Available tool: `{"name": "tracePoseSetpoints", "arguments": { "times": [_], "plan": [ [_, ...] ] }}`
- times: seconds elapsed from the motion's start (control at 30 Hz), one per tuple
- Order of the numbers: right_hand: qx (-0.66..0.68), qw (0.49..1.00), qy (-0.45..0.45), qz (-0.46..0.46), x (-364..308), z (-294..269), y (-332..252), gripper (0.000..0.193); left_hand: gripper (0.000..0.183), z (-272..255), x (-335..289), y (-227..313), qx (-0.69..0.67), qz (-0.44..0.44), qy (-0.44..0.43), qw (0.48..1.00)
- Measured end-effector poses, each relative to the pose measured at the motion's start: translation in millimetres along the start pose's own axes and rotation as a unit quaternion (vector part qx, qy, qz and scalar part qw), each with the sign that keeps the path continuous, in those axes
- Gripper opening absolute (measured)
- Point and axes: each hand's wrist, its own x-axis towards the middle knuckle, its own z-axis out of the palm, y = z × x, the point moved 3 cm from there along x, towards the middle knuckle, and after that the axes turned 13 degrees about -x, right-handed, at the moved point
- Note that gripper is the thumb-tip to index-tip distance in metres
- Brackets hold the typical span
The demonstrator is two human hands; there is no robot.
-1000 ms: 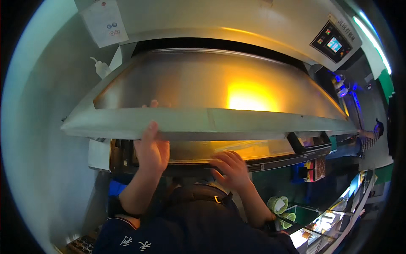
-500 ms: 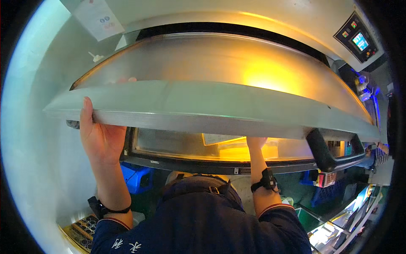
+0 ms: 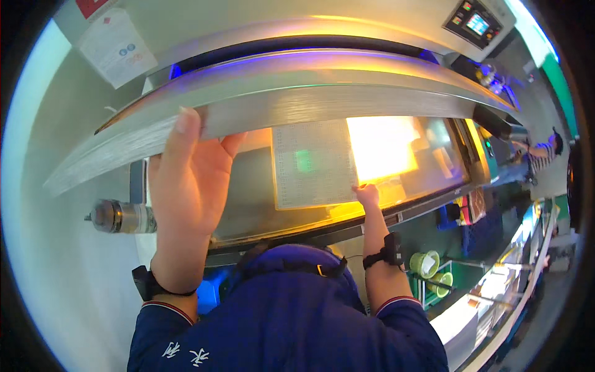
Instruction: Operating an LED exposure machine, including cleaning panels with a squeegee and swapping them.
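A wide machine lid [image 3: 279, 110] with a brushed metal edge is tilted up in front of me. My left hand [image 3: 197, 177] grips its front edge toward the left, thumb on the outer face and fingers partly hidden behind it. Below the lid lies a glossy bed [image 3: 248, 217]. On the bed rests a thin, pale rectangular sheet [image 3: 313, 164] with rows of small marks and a yellowish border. My right hand [image 3: 368, 194] is closed at the sheet's lower right corner, seeming to pinch it. Bright yellow-white light glares beside the sheet.
A black handle [image 3: 499, 124] sticks out from the lid's right end. At the left, a cylindrical fitting [image 3: 118, 216] juts out by the machine. The control panel [image 3: 472, 23] is at the upper right. Another person [image 3: 542, 155] stands far right; green bins [image 3: 425, 264] are at lower right.
The lid has swung higher, baring more of the bed and the pale sheet. My left hand has risen with it. My right hand, partly hidden by the lid before, now shows at the sheet's corner.
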Motion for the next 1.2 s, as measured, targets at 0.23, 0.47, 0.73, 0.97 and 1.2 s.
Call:
{"name": "tracePoseSetpoints", "arguments": {
  "times": [0.23,0.47,0.73,0.97,1.2],
  "plan": [
    [0.201,0.961,0.179,0.064,-161.8,2.1,97.7,0.039,0.057,-53.4,-23.6,-28.0,0.104,0.007,-0.004,0.995],
    [0.296,0.94,-0.029,0.167,-390.7,19.8,138.8,0.051,0.067,-58.1,-40.7,-30.5,0.292,0.053,-0.052,0.954],
    [0.638,0.552,0.423,0.33,-620.8,88.6,170.3,0.042,0.049,-158.2,-178.9,-116.9,0.136,-0.512,-0.213,0.821],
    [0.763,0.311,0.395,0.407,-681.5,173.6,238.5,0.036,0.046,50.8,-343.0,-94.7,0.179,-0.589,-0.491,0.617],
    [0.755,0.28,0.48,0.349,-747.1,195.0,295.4,0.037,0.043,-22.0,-403.3,-168.6,0.199,-0.7,-0.562,0.393]
  ]
}}
